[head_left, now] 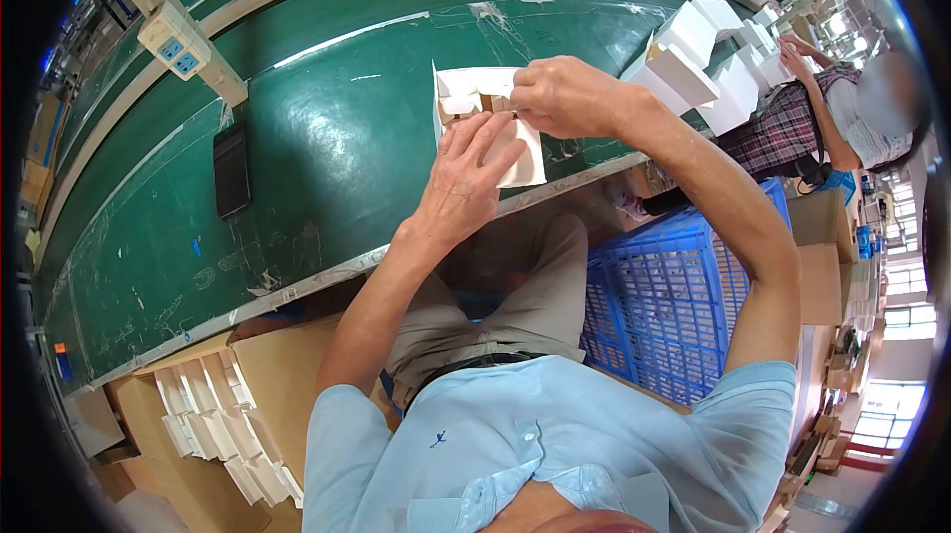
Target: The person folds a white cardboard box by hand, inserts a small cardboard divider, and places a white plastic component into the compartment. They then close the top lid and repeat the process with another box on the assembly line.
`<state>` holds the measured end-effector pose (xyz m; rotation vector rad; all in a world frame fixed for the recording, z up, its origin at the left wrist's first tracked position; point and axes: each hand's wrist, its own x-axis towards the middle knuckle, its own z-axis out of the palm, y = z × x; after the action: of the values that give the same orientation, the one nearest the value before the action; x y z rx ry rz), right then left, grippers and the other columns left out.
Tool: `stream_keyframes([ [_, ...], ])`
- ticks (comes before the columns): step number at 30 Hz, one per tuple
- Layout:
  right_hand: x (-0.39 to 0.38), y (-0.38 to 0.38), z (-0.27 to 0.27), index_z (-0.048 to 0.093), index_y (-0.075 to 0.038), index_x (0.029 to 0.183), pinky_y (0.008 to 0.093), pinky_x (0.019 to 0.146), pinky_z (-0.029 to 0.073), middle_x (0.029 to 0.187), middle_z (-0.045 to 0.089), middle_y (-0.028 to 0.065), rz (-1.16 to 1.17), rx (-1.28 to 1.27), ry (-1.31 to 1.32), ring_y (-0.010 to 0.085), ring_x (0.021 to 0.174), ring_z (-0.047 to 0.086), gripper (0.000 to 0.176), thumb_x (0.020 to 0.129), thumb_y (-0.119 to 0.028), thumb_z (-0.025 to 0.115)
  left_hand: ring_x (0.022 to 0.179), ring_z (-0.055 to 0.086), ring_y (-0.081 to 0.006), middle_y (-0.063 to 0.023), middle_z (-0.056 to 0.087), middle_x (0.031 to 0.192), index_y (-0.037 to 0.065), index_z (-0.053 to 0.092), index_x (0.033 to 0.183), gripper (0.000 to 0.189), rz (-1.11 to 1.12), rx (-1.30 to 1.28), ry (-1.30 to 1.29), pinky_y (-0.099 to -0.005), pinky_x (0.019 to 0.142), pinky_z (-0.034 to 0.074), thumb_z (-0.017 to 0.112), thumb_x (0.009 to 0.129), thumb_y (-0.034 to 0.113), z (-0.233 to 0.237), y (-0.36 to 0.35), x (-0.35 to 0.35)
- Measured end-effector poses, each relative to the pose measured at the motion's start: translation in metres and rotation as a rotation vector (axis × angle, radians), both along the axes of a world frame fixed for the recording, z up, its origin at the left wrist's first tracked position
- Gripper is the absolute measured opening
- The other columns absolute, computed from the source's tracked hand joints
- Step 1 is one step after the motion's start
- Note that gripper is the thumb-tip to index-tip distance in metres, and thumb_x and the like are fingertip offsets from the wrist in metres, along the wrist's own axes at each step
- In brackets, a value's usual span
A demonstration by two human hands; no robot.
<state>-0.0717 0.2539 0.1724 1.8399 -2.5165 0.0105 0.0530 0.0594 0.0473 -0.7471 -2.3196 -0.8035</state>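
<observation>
A small white box (525, 165) with raised flaps and a brown part inside lies on the green work surface (347, 137), near its front edge. My left hand (470, 171) rests on the box from the near left, fingers apart and reaching over its opening. At the box's right side, my right hand (560, 95) has its fingers curled together in a pinch. Whatever lies between those fingers is too hidden to name.
A black phone (232, 170) lies at the left, near a socket post (175, 50). White boxes (684, 57) stand at the right beside a co-worker (852, 107). A blue crate (664, 295) and a carton of white pieces (287, 365) flank my legs.
</observation>
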Motion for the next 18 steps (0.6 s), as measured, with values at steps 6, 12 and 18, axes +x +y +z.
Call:
stream_keyframes([
  [6,-0.003,-0.008,0.003,0.078,-0.002,0.088,0.0467,0.075,0.062,0.086,0.073,0.0144,0.047,0.034,0.051,0.0356,0.084,0.075,0.009,0.086,-0.008,0.072,0.146,0.051,-0.0362,-0.0106,0.055,0.160,0.014,0.073,0.131,0.069,-0.001,0.016,-0.016,-0.0545,0.118,0.044,0.076,0.067,-0.012,0.002,0.000,0.001],
  [12,-0.012,0.001,-0.001,0.074,-0.002,0.085,0.0469,0.072,0.061,0.087,0.072,0.0141,-0.002,-0.080,-0.075,0.0354,0.081,0.075,0.005,0.086,-0.007,0.072,0.147,0.049,-0.0373,-0.0112,0.052,0.163,0.014,0.072,0.132,0.070,-0.014,0.020,-0.082,-0.0546,0.120,0.042,0.075,0.067,-0.011,0.010,0.000,0.003],
  [18,0.008,0.012,-0.005,0.073,-0.008,0.102,0.0437,0.066,0.059,0.092,0.066,0.0098,-0.099,-0.380,0.133,0.0324,0.083,0.072,0.016,0.086,-0.005,0.073,0.146,0.050,-0.0370,-0.0110,0.049,0.166,0.016,0.069,0.136,0.068,0.028,-0.094,-0.081,-0.0532,0.117,0.043,0.073,0.071,-0.006,0.024,0.000,0.003],
])
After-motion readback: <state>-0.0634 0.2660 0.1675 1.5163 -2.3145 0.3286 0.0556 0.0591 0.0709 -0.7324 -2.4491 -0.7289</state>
